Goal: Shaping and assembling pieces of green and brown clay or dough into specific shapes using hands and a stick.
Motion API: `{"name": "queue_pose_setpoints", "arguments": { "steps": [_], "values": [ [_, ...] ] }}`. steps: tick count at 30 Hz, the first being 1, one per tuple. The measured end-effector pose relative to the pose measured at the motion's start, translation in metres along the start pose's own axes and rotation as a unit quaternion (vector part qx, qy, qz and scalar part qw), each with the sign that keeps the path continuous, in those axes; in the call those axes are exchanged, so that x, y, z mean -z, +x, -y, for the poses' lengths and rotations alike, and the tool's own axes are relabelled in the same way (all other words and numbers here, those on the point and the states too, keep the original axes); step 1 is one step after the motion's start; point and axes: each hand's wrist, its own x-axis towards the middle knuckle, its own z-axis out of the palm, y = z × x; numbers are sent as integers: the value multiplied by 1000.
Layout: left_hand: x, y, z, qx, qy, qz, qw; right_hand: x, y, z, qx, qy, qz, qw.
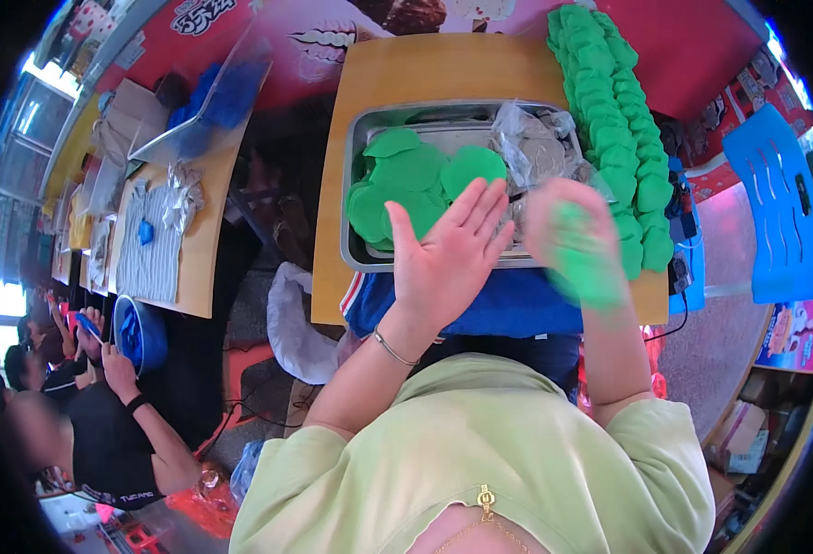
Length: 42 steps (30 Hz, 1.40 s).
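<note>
My left hand [445, 261] is raised above the near edge of a metal tray [347, 198], its fingers stretched out and nothing in it. Motion smears my right hand [568, 205] over the tray's right side; a thin green round piece [593, 272] is in it and hangs down toward the wrist. Flat green round pieces [406, 174] lie overlapping in the tray's left half. Crumpled clear plastic [520, 129] covers greyish round shapes [543, 159] on the right of the tray. Their material is hard to make out.
Rows of ruffled green pieces [609, 120] line the right side of the wooden table [443, 69]. Blue cloth [508, 309] sits at its front edge. On the right stands a blue plastic chair [771, 198]. Another person [111, 425] works at left beside a blue bucket [140, 332].
</note>
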Motion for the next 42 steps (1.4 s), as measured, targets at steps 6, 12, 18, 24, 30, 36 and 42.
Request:
{"name": "queue_pose_setpoints", "arguments": {
  "steps": [6, 12, 18, 24, 30, 36, 42],
  "values": [
    [-5, -5, -5, 44, -2, 34, 998, -2, -2, -1, -27, 157, -31, 987],
    [0, -2, -4, 17, -23, 8, 1000, -11, 6, -26, 45, -352, -104, 929],
    [6, 0, -9, -31, -28, -4, 999, -35, -3, -23, 83, -454, -134, 877],
    [6, -4, -3, -48, 99, 60, 992, -38, 4, -39, 112, -367, -140, 913],
    [13, 2, -10, -108, 167, -2, 980, -14, 7, -23, -134, 148, -131, 971],
    [7, -2, -7, -53, 51, -66, 995, -15, 10, -8, -86, -183, -26, 979],
    [-2, -4, -14, -46, 49, -4, 998, -13, 3, -10, -53, -41, -18, 998]
  ]
}}
